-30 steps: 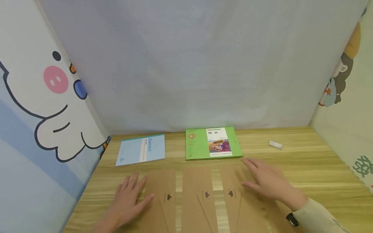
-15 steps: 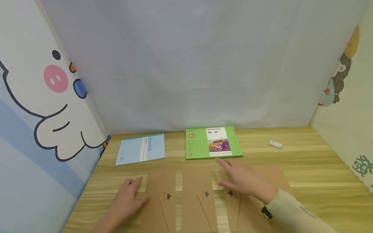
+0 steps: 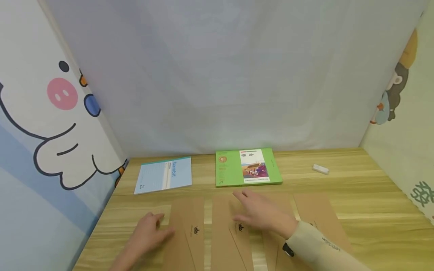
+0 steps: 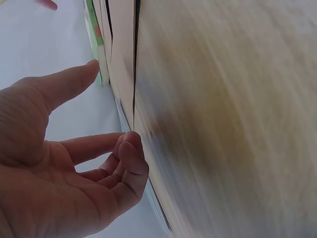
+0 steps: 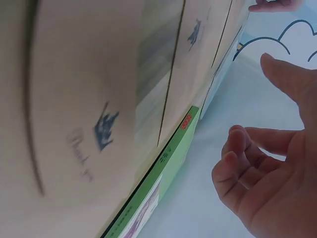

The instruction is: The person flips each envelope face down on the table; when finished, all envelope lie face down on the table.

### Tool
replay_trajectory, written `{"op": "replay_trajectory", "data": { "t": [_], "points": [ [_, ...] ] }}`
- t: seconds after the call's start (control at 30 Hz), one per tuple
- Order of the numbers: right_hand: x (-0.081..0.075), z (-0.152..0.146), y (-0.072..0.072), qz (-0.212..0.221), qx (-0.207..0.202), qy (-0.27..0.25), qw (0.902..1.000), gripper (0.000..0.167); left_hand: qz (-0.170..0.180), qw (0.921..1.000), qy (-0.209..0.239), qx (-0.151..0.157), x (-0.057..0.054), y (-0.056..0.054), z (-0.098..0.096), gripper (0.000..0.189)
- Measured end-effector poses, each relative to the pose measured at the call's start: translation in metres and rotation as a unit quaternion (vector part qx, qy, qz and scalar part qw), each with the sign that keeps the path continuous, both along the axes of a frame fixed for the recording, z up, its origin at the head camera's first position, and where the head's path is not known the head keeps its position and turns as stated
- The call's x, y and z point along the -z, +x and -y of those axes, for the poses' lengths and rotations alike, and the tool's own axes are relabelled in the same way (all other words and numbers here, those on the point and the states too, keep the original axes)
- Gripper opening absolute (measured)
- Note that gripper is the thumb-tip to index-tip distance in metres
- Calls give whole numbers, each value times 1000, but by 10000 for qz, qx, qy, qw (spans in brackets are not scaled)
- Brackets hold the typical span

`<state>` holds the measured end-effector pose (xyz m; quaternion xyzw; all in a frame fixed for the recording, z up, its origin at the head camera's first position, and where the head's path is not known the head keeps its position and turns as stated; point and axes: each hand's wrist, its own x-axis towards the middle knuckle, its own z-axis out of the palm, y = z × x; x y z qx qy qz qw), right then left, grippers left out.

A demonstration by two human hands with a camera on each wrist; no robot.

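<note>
Several brown kraft paper envelopes with a small crown print lie side by side on the wooden table. My left hand [image 3: 145, 235] is by the left edge of the leftmost envelope [image 3: 185, 214], thumb apart from loosely bent fingers. In the left wrist view nothing shows between its fingers [image 4: 131, 161]. Over the second envelope [image 3: 222, 244] hovers my right hand [image 3: 262, 212], thumb apart and fingers partly bent, holding nothing. Its wrist and sleeve hide part of the third envelope [image 3: 281, 200]. The rightmost envelope [image 3: 315, 207] is partly covered by the sleeve.
Behind the envelopes lie a light blue notebook [image 3: 164, 175] marked Gambit and a green book [image 3: 228, 169] with a picture cover. A small white eraser-like block [image 3: 320, 169] is at the back right. A grey curtain [image 3: 237, 75] and printed side panels [image 3: 61, 150] enclose the table [image 3: 373, 210].
My right hand has swept left from the right-hand envelopes to above the second one, uncovering the rightmost envelope. The left hand has stayed by the leftmost envelope, its fingers bending inward.
</note>
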<state>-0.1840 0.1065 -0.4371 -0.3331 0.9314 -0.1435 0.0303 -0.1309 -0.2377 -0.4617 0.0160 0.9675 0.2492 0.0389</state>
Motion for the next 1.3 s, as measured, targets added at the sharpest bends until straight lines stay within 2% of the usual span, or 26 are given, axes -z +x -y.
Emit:
{"op": "replay_trajectory", "data": {
  "t": [0.13, 0.3, 0.4, 0.5, 0.57, 0.73, 1.0, 1.3],
  "points": [
    [-1, 13, 3, 234, -63, 281, 9993, 74, 27, 10000, 17, 48, 1, 1, -1, 70],
    [3, 30, 9, 510, -221, 240, 9982, 82, 53, 10000, -8, 41, 1, 0, -1, 70],
    [6, 40, 9, 393, -335, 185, 9985, 85, 41, 10000, -15, 58, -1, 0, 0, 68],
    [9, 49, 9, 207, -412, 312, 9984, 84, 70, 9999, 41, 63, 0, -1, 0, 45],
    [10, 55, 10, 142, -488, 386, 9980, 83, 71, 9999, 103, 60, 0, 0, 0, 38],
    [13, 69, 14, 45, -679, 536, 9962, 81, 113, 9997, 212, 7, 2, 2, -2, 48],
    [15, 83, 19, -155, -829, 939, 9920, 78, 95, 9998, 153, 0, 2, 4, -3, 49],
    [17, 90, 21, -102, -909, 908, 9917, 71, 46, 10000, 41, 0, 5, 5, -3, 51]
  ]
}}
